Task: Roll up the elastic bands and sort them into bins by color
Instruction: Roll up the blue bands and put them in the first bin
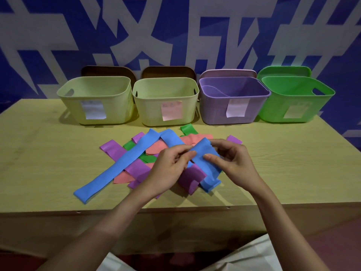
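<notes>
While the four bins [166, 89] at 12 o'clock look empty, the job has hardly begun. The left hand [172, 163] and right hand [232, 159] both pinch one blue band [205, 163] over the pile, not yet rolled. Another blue band [117, 167] lies toward 9 o'clock, with purple, green and pink bands [156, 148] waiting underneath.

Dim, even light; soft shadows; wide-angle edge bowing.
</notes>
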